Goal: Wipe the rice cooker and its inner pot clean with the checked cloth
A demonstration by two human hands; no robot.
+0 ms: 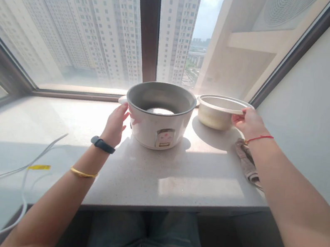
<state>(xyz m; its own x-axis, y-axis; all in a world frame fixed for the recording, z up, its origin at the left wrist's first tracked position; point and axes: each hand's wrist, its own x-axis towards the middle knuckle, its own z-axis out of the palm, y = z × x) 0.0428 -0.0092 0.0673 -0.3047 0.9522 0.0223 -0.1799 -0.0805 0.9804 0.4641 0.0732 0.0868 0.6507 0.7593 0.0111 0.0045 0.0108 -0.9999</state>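
A white rice cooker body (148, 127) without a lid stands upright on the windowsill counter, its grey inside facing up and its switch panel facing me. My left hand (117, 120) is at its left side, fingers closed about the small white handle (122, 99); part of the grip is hidden. To the right sits a pale, round pot (214, 118) with a wide rim, beside the cooker. With my right hand (246, 121) I pinch the right end of that rim. A brown cloth (248, 165) lies just below my right wrist.
The stone counter (142, 183) runs along tall windows with a dark frame (148, 23). A white cord (26, 168) with a yellow tag (39, 167) trails at the left. A white wall (319, 124) bounds the right side.
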